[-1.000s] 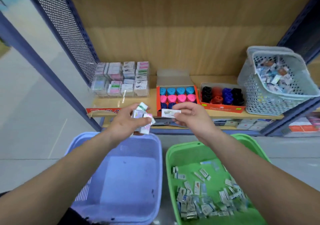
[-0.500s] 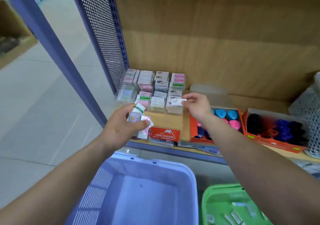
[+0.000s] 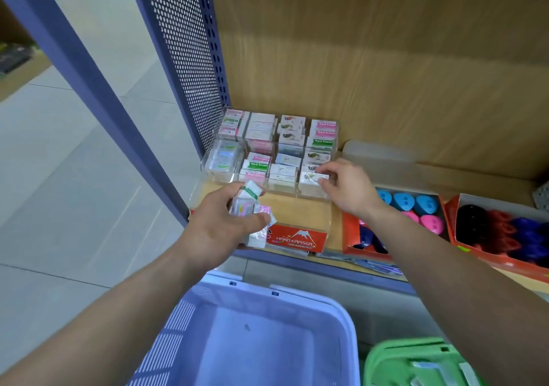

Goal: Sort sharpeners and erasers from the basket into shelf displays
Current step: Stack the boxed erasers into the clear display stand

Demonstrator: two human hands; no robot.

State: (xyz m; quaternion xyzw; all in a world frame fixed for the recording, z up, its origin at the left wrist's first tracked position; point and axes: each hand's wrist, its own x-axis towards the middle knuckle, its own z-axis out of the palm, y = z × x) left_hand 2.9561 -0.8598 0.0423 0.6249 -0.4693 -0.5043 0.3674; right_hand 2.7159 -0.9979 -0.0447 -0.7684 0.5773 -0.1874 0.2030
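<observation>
Over the clear plastic display tray (image 3: 221, 160), the right hand (image 3: 347, 191) pinches a small white wrapped eraser (image 3: 310, 176); the left hand (image 3: 217, 231) grips a bundle of wrapped erasers (image 3: 252, 210). Light, firm, probably slick: pinch the long edges.

My left hand (image 3: 218, 225): bare, seen from back, broad, smooth, faint creases at my wrist (image 3: 181, 255). My thumb (image 3: 257, 218) thick, rounded tip; nail too blurred to read. My left forearm (image 3: 118, 299): bare along whole visible length, smooth, looks wider near camera through wide lens. My right hand (image 3: 349, 191): bare, seen from back, rounded knuckles (image 3: 352, 174), fingers (image 3: 323, 181) tapering to tips, detail soft. My right forearm (image 3: 463, 269): bare along whole visible length, long, smooth, likewise swelling toward lens.
</observation>
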